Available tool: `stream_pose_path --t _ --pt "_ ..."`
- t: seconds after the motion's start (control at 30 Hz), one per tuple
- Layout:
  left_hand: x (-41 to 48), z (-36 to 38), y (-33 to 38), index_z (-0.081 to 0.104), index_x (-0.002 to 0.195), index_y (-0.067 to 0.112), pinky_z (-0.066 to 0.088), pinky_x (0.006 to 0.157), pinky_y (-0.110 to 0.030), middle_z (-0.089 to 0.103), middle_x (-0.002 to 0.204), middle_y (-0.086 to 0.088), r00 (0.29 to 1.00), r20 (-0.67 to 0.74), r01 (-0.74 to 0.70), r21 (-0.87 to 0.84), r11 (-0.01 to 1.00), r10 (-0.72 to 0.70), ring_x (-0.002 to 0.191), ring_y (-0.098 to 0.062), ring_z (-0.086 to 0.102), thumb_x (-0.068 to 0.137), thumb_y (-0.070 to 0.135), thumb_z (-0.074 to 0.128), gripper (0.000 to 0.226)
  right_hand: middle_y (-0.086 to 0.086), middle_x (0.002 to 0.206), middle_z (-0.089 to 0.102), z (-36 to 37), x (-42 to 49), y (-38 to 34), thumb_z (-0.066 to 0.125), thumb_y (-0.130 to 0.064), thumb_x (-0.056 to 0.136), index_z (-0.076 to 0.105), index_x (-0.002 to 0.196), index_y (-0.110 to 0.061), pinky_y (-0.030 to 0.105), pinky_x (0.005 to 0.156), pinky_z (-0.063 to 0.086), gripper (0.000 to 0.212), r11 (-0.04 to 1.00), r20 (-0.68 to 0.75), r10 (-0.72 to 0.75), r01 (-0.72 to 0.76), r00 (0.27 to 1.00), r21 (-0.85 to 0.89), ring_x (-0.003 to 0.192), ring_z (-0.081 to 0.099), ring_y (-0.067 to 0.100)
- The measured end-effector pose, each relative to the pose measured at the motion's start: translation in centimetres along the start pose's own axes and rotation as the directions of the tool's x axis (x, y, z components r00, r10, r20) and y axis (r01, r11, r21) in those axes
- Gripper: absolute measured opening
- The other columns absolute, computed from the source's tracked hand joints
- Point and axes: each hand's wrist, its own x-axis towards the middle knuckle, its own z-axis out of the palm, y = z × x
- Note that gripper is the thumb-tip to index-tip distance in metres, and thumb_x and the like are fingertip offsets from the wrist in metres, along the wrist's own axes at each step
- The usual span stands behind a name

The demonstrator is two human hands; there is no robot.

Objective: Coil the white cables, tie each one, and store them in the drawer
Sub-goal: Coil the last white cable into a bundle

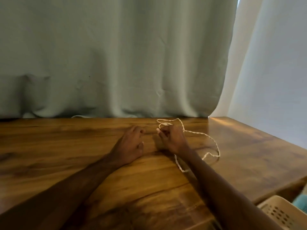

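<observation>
Domestic interior, evidently a room in a home. A varnished wooden desk (66, 155) meets the hem of a hanging grey-green curtain (116, 55); a plain white wall (274, 63) adjoins at right, and a perforated cream plastic basket (279, 213) sits below the desk edge.

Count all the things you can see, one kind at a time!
White cable: 1
Hands: 2 (left hand, right hand)
Wooden table: 1
Green curtain: 1
Plastic basket: 1
Total: 6
</observation>
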Motion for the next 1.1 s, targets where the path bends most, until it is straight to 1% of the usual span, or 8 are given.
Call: stream_pose_path --t 0.13,0.27,0.4,0.57,0.67,0.8,0.93,1.1 --pt "0.3 -0.4 -0.6 0.039 0.145 0.014 0.038 0.112 -0.031 0.041 0.147 -0.005 0.994 -0.043 0.106 0.067 0.992 -0.103 0.136 -0.02 0.036 0.09 0.013 0.062 0.06 -0.004 0.092 0.075 0.1 -2.0 -3.1 0.063 -0.022 0.096 0.079 0.101 -0.018 0.03 0.07 0.05 0.017 0.986 0.029 -0.15 0.147 0.988 0.079 0.08 0.064 0.011" --pt "0.3 -0.6 -1.4 0.032 0.153 0.013 0.037 0.115 -0.038 0.036 0.153 -0.009 0.988 -0.052 0.15 0.077 0.986 -0.147 0.139 -0.026 0.033 0.089 0.008 0.06 0.069 -0.009 0.085 0.076 -0.6 -3.7 -2.9 0.069 -0.021 0.094 0.079 0.096 -0.023 0.031 0.07 0.055 0.01 0.955 0.154 -0.192 0.149 0.969 0.256 0.078 0.068 0.008" --pt "0.3 -1.1 -2.2 0.027 0.157 0.015 0.036 0.117 -0.041 0.03 0.159 -0.011 0.991 -0.073 0.122 0.137 0.983 -0.113 0.144 -0.03 0.029 0.087 0.002 0.058 0.078 -0.001 0.068 0.067 -1.5 -4.8 -3.2 0.063 -0.009 0.095 0.073 0.081 -0.006 0.026 0.054 0.043 0.018 0.819 0.205 -0.158 0.011 0.966 0.574 0.061 0.055 0.018" --pt "0.8 -3.0 -5.9 0.032 0.155 0.011 0.03 0.12 -0.046 0.032 0.16 -0.017 0.97 -0.141 0.237 0.344 0.909 -0.199 0.146 -0.035 0.029 0.1 0.021 0.053 0.06 0.027 0.057 0.046 -1.3 -4.2 -3.2 0.054 -0.025 0.08 0.061 0.067 0.004 0.027 0.047 0.026 0.033 0.711 0.238 -0.285 0.038 0.929 0.702 0.05 0.036 0.021" --pt "0.6 -4.3 -8.6 0.051 0.141 0.019 0.04 0.11 -0.049 0.05 0.145 -0.013 0.917 -0.121 0.399 0.33 0.856 -0.38 0.132 -0.034 0.046 0.105 0.03 0.044 0.039 0.012 0.054 0.05 -1.3 -4.1 -3.2 0.051 -0.021 0.078 0.06 0.064 0.003 0.024 0.046 0.028 0.029 0.714 0.238 -0.317 0.066 0.918 0.697 0.048 0.038 0.013" --pt "0.4 -4.7 -8.9 0.067 0.116 0.021 0.047 0.095 -0.042 0.07 0.116 -0.006 0.927 -0.077 0.371 0.353 0.859 -0.368 0.107 -0.026 0.059 0.107 0.039 0.037 0.036 0.004 0.06 0.06 -1.4 -4.0 -3.0 0.053 -0.023 0.084 0.067 0.066 -0.007 0.029 0.053 0.04 0.028 0.84 0.209 -0.345 0.202 0.915 0.504 0.055 0.05 0.011" --pt "0.4 -4.7 -8.6 0.07 0.115 0.018 0.043 0.096 -0.041 0.068 0.117 -0.007 0.918 -0.135 0.397 0.298 0.868 -0.374 0.115 -0.028 0.052 0.104 0.036 0.044 0.033 -0.011 0.074 0.067 -1.7 -3.5 -2.3 0.05 -0.038 0.085 0.073 0.073 -0.024 0.039 0.067 0.051 0.029 0.95 0.172 -0.285 0.255 0.943 0.178 0.072 0.06 0.008" --pt "0.5 -5.0 -7.4 0.075 0.103 0.022 0.041 0.104 -0.044 0.059 0.124 -0.003 0.864 -0.133 0.504 0.213 0.837 -0.486 0.128 -0.03 0.04 0.088 0.044 0.07 0.027 -0.011 0.087 0.071 -1.3 -2.9 -1.2 0.051 -0.034 0.088 0.077 0.085 -0.025 0.038 0.077 0.052 0.027 0.944 0.218 -0.322 0.33 0.921 0.003 0.085 0.061 0.008"
